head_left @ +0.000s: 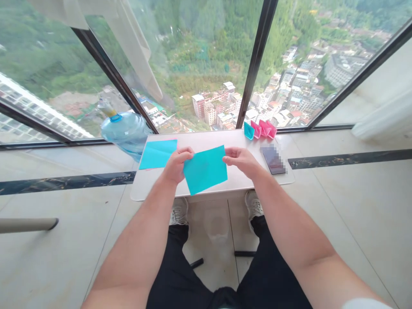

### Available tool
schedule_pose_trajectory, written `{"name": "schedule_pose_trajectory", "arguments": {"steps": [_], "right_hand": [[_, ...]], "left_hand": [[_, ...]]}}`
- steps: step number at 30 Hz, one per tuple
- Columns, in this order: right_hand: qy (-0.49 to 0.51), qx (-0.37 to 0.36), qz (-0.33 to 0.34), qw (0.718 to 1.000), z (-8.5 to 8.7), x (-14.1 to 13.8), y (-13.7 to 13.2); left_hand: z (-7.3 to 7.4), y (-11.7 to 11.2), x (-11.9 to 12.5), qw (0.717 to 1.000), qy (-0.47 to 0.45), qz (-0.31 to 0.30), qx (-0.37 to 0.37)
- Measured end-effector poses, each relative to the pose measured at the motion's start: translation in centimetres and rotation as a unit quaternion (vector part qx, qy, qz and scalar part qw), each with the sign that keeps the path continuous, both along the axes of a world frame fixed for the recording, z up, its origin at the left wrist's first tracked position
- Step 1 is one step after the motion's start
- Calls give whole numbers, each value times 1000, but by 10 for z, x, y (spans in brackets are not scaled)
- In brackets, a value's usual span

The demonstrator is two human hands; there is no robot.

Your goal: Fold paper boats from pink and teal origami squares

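A blue sheet of paper (206, 170) is held up, slightly tilted, above the front of a small white table (154, 187). My left hand (179, 164) pinches its left edge near the upper corner. At the right edge, my right hand (240, 160) grips the sheet between thumb and fingers. To the left on the table lies a stack of blue paper (157, 153), with a thin pink edge showing beneath it. Folded paper boats stand in a row at the back right: a blue boat (248, 131) and several pink boats (264, 128).
A dark phone (273, 159), partly pixelated, lies at the table's right side. Beyond the left end stands a large clear blue water bottle (125, 131). Tall windows with dark frames (257, 60) rise behind the table. My shoes (179, 211) rest at its front edge.
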State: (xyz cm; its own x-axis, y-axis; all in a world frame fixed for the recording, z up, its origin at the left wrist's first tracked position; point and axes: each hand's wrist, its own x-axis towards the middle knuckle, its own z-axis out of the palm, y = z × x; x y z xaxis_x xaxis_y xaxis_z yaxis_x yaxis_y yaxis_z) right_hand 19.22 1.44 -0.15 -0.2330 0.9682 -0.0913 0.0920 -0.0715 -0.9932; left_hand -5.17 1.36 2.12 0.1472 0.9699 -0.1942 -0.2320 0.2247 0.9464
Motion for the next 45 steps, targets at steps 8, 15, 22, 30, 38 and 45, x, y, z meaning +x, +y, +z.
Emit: {"name": "schedule_pose_trajectory", "arguments": {"steps": [8,15,22,30,38,45], "right_hand": [[-43,6,-140,989,-4,7,2],[-11,-2,-75,997,-7,11,-1],[18,64,-4,998,-15,17,0],[24,33,-111,993,-19,14,7],[60,11,-92,994,-17,13,4],[103,3,-70,992,-17,15,4]], "left_hand": [[-25,5,19,998,18,38,-35],[-41,6,23,993,53,98,-35],[-44,10,22,991,-10,79,-109],[-32,7,22,994,10,87,-62],[-39,3,23,998,36,23,42],[-38,2,24,996,51,45,65]]}}
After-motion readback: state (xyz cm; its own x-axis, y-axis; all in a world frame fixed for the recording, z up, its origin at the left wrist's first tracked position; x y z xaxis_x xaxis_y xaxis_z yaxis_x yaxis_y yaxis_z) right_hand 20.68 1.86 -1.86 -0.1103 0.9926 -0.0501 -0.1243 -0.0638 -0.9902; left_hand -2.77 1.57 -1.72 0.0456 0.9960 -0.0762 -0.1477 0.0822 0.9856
